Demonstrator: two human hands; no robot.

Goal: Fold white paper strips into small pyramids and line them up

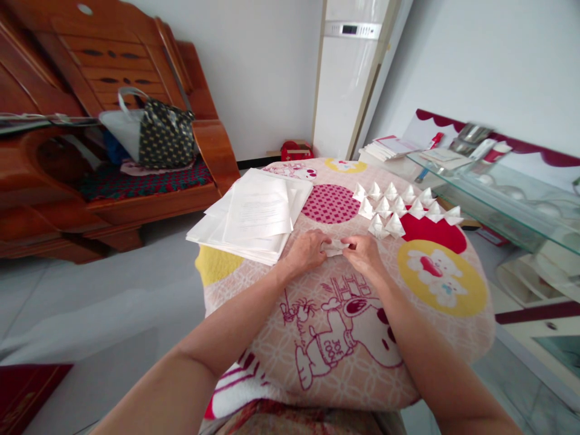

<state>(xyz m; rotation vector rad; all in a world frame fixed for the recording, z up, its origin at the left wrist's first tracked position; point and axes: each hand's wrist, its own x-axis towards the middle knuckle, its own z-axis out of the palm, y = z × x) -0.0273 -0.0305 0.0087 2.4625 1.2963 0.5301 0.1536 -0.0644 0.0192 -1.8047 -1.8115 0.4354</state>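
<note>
A small folded piece of white paper lies low over the patterned tablecloth, between my two hands. My left hand grips its left end with the fingers bent together. At its right end, my right hand pinches the paper between thumb and fingers. Left of my hands is a loose stack of white paper sheets, the top one printed. Beyond my right hand stand several folded white paper shapes in rough rows, with pointed tips upward.
A glass shelf with cups and metal containers runs along the right, beside a pile of booklets. On the left, a wooden bench holds a dark patterned bag. A white floor-standing unit rises at the back.
</note>
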